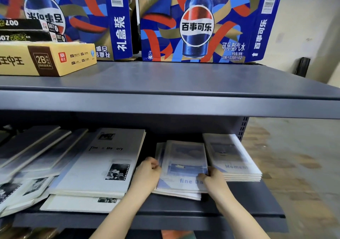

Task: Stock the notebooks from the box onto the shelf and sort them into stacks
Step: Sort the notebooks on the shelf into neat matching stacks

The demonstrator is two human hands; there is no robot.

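A stack of blue-and-white "fine Day" notebooks (185,157) lies on the lower grey shelf (248,200). My left hand (148,173) grips the stack's left edge. My right hand (213,179) holds its near right corner, thumb on the top cover. To the right sits a neat stack of "Moment" notebooks (231,156). To the left lies a stack of larger white "Time Memory" notebooks (103,163) with black-and-white photos. Further left, more notebooks (33,152) lie fanned and loosely overlapping.
The upper shelf (165,84) overhangs the lower one and carries two blue cola cartons (202,21), a yellow eraser box (47,58) and black boxes (24,30). A perforated shelf post (242,128) stands at the right. Concrete floor (294,165) lies beyond.
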